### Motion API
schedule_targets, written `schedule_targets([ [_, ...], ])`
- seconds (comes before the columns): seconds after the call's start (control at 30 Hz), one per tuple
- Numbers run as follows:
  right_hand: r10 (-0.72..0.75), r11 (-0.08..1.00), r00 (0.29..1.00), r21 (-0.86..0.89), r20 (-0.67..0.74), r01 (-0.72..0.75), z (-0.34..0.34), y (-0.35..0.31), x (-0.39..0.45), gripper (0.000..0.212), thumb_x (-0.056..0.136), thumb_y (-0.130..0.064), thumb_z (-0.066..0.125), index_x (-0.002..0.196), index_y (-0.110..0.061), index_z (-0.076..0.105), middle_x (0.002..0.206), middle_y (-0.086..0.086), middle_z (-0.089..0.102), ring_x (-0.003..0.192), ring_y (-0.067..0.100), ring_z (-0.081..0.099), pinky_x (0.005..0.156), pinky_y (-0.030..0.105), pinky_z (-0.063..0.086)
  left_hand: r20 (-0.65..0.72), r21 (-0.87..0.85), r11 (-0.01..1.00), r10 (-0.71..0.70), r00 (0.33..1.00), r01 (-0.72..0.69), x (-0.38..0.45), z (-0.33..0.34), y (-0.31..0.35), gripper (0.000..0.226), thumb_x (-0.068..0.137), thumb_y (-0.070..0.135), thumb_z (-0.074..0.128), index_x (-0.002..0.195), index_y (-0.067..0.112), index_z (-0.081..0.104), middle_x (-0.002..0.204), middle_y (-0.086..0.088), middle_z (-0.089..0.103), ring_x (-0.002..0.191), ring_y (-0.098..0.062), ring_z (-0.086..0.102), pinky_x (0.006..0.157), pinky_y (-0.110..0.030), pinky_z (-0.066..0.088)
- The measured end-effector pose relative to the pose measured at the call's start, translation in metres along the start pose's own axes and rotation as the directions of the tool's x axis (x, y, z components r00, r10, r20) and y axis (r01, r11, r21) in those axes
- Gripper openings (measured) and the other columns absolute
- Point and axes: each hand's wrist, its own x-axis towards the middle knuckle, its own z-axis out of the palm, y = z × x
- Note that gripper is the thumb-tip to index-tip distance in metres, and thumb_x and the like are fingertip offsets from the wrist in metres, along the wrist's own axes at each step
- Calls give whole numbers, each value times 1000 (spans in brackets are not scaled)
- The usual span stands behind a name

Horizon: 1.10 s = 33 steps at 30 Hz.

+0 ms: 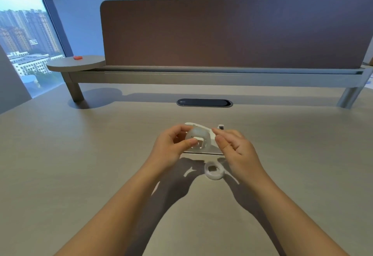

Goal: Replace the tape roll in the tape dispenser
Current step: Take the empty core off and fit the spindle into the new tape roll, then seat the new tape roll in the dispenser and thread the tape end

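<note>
A white tape dispenser [210,134] stands on the desk in front of me, its cutter end pointing right. My left hand [171,146] pinches a translucent tape roll [198,134] with a white hub, held at the dispenser's well. My right hand [236,146] hovers at the dispenser's right side, thumb and fingers half curled, and I see nothing held in it. A second white tape roll [214,171] lies flat on the desk just below the dispenser, between my wrists.
A dark oval cable port [204,102] sits in the desk [80,154] behind the dispenser. A brown partition [232,33] on a grey rail closes the far side. A round side shelf [76,63] at the left carries a small orange object [77,57].
</note>
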Motion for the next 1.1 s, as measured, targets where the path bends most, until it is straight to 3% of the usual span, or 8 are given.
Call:
schedule_targets([
  [0.1,-11,992,997,-122,-80,1,-3,1,13,37,88,-21,47,126,-18,46,113,1,45,103,12,42,85,22,34,-82,123,991,52,995,-41,19,-9,2,19,82,10,57,101,11,56,80,6,57,74,-5,54,65,-9,46],
  [0.23,13,954,999,-300,-30,-22,0,12,32,45,86,-23,52,129,-20,40,129,6,43,112,15,39,92,26,31,-100,271,962,55,993,-25,47,-13,0,22,82,12,56,104,10,55,97,-2,54,90,-18,52,80,-24,44],
  [0.37,93,931,995,-358,42,-72,6,22,44,51,82,-26,57,129,-23,39,133,7,41,120,24,37,103,41,36,3,337,941,9,1000,-9,64,-12,-5,18,80,11,60,97,11,56,95,-1,55,86,-16,53,72,-19,45],
  [0.5,113,928,990,-364,84,-75,10,26,47,49,82,-24,58,128,-19,41,136,7,39,125,23,31,103,40,32,71,416,910,-34,997,1,70,-10,-7,13,79,12,61,90,15,55,84,5,53,72,-6,50,66,-12,41],
  [0.67,109,939,990,-337,85,-74,13,28,47,46,82,-23,58,124,-15,45,133,9,39,122,23,34,102,36,33,73,521,853,-63,995,16,75,-9,-10,19,78,15,63,96,9,61,93,0,52,87,-16,47,80,-29,44],
  [0.77,111,941,989,-332,95,-73,13,29,47,44,82,-22,58,123,-14,46,133,9,39,122,23,34,102,34,32,103,492,869,-122,987,56,75,-10,-11,26,80,15,60,105,9,60,99,0,51,95,-16,46,86,-31,40],
  [0.9,121,948,988,-305,96,-87,13,29,47,40,82,-22,57,121,-15,49,131,8,38,122,22,33,102,34,32,211,280,947,-224,952,160,74,-13,-14,31,85,20,53,114,12,55,102,1,55,96,-14,49,85,-26,40],
  [1.1,134,948,987,-300,91,-101,14,31,47,39,82,-21,58,120,-15,50,131,7,38,121,22,33,103,36,32,126,102,960,-271,954,259,73,-17,-30,15,88,30,44,94,22,56,90,4,58,90,-15,54,81,-27,47],
])
